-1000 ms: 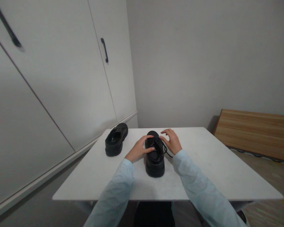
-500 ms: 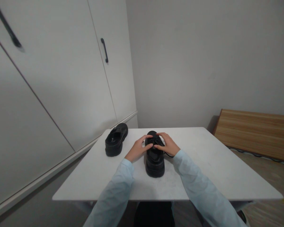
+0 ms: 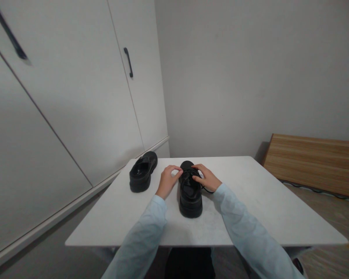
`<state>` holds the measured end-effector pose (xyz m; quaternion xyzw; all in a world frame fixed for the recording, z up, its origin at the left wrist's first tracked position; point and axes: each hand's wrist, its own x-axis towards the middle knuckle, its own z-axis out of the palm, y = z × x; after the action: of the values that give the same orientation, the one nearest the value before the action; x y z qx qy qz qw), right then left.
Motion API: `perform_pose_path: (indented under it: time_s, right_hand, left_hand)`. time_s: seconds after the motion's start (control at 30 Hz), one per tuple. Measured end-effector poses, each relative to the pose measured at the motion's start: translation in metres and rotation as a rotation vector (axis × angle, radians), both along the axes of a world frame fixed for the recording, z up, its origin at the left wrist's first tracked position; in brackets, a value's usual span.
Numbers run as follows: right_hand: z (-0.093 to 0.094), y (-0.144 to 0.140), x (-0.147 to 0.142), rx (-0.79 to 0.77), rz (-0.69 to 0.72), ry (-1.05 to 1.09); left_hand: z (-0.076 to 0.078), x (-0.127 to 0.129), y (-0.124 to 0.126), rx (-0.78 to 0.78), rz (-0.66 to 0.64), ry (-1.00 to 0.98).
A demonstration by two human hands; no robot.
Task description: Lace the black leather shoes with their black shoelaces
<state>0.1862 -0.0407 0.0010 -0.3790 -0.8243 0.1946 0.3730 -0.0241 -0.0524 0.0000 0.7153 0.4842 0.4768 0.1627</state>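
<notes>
A black lace-up shoe (image 3: 190, 193) stands on the white table in front of me, its heel toward me and its toe pointing away. At its left edge, my left hand (image 3: 169, 180) pinches thumb and forefinger together by the lacing, on what looks like the shoelace (image 3: 188, 170); the thin lace is hard to make out against the black upper. My right hand (image 3: 208, 179) rests on the right side of the lacing, thumb and forefinger apart, touching the shoe. A dark loop of lace shows below that hand. The matching black shoe (image 3: 142, 174) sits farther left, untouched.
The white table (image 3: 250, 217) reaches toward the grey wall (image 3: 250, 77). Tall white cabinet doors (image 3: 75, 97) with dark handles rise along the left. A wood-grain panel (image 3: 314, 162) stands beyond the table's right side.
My left hand has shifted slightly left from the middle of the lacing, and its thumb and forefinger have come together. My right thumb has moved a little right. Both shoes stay in place.
</notes>
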Motion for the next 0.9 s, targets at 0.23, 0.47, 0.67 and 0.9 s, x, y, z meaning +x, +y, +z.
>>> perform_pose_path:
  time_s: [0.23, 0.47, 0.67, 0.9]
  right_hand:
    - [0.0010, -0.0008, -0.0008, 0.010, -0.006, -0.010]
    - [0.0010, -0.0003, -0.0008, 0.018, -0.003, -0.008]
    - [0.0020, -0.0014, -0.0017, 0.011, -0.010, -0.025]
    - [0.0018, -0.0010, -0.0021, 0.020, -0.013, -0.026]
  left_hand:
    - [-0.0021, 0.0038, -0.0009, -0.012, -0.022, 0.010]
    - [-0.0032, 0.0060, -0.0012, -0.056, -0.045, -0.050]
    - [-0.0049, 0.0078, 0.0004, -0.067, -0.061, -0.075]
    - [-0.0059, 0.0082, 0.0008, -0.057, -0.072, -0.091]
